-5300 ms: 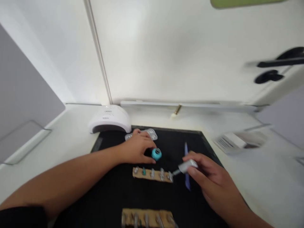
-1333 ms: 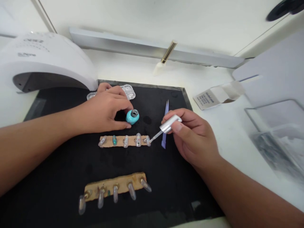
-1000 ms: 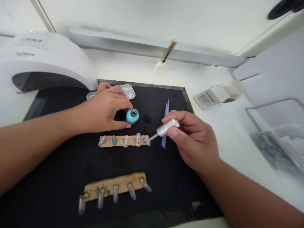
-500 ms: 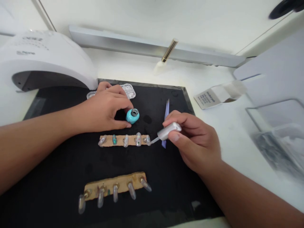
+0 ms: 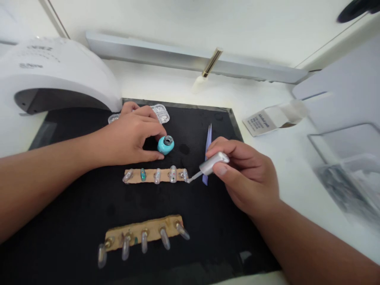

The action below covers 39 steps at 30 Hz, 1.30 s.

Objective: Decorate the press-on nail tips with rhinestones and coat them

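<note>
Clock centred on upper strip (image 5: 150, 176). 11: left hand (image 5: 133, 136), narrowed round open bottle (image 5: 165, 147) at 1. 7: lower strip (image 5: 153, 232), five nails (image 5: 144, 242), none teal. Centre: one teal, four pale; looks partway. 3: right hand (image 5: 249, 178) pinching brush (image 5: 214, 163), tip at end nail (image 5: 185, 174). Strips rough tan; lower nails long, glassy; upper glittery; bottle round, glossy teal; brush handle smooth silver.

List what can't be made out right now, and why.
All in the head view:
Clear case: middle hidden behind the left hand.
Purple tweezers: middle covered by the right hand and silver-handled brush.
Brush contact with the rightmost nail tip: too small to tell.
White dome-shaped device: cut off by the left edge.
Clear container: contents blurred, right side cut off by the edge.
</note>
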{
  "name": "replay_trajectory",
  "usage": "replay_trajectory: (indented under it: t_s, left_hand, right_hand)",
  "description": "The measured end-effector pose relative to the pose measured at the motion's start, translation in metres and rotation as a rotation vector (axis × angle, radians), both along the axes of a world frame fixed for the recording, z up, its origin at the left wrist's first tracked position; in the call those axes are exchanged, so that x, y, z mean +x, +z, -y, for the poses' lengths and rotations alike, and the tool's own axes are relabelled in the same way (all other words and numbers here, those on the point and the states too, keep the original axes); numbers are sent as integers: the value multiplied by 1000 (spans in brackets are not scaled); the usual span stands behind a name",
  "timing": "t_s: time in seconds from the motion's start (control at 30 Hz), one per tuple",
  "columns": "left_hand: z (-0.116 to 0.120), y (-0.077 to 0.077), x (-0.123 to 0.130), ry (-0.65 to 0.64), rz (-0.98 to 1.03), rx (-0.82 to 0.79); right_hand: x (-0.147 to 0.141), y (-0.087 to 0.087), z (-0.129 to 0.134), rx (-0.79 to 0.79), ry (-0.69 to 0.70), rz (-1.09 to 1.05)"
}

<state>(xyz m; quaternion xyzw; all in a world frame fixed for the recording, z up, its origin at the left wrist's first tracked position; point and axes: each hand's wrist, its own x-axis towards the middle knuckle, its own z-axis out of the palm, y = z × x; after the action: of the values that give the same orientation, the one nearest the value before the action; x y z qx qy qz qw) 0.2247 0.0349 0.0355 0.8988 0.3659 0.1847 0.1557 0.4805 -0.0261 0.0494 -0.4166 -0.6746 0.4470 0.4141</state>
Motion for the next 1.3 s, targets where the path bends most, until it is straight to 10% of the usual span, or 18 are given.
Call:
replay_trajectory:
  t_s: [1.3]
  left_hand:
    - [0,2,0,2,-36,-7]
  right_hand:
    - [0,-12,-10,-145,-65,-224]
